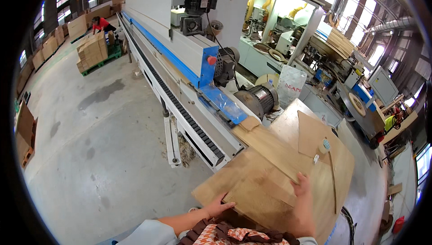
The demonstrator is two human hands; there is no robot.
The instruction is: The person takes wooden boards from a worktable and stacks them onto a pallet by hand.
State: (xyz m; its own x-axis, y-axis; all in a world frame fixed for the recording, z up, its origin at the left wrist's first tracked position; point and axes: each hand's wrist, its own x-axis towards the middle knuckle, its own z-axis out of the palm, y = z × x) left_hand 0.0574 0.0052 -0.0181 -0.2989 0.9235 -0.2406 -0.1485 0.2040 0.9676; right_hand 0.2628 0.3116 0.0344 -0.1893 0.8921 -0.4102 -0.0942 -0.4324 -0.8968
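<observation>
My left hand (218, 206) is closed on the near left corner of a brown wooden board (265, 195), thumb and fingers at its edge. At the near end of a long light wooden panel (270, 152), my right hand (302, 185) has its fingers curled on the edge. This panel lies slanting on the worktable (344, 161), its far end at the blue-covered infeed of a long machine (218, 101). Part of the right fingers is hidden behind the hand.
A black roller track (180, 110) runs along the machine. Motors (261, 98) stand beside the infeed. On the table lie a brown sheet (312, 132) and a thin stick (333, 182). Far left, a person in red (102, 23) bends by stacked panels (92, 51) on a green pallet.
</observation>
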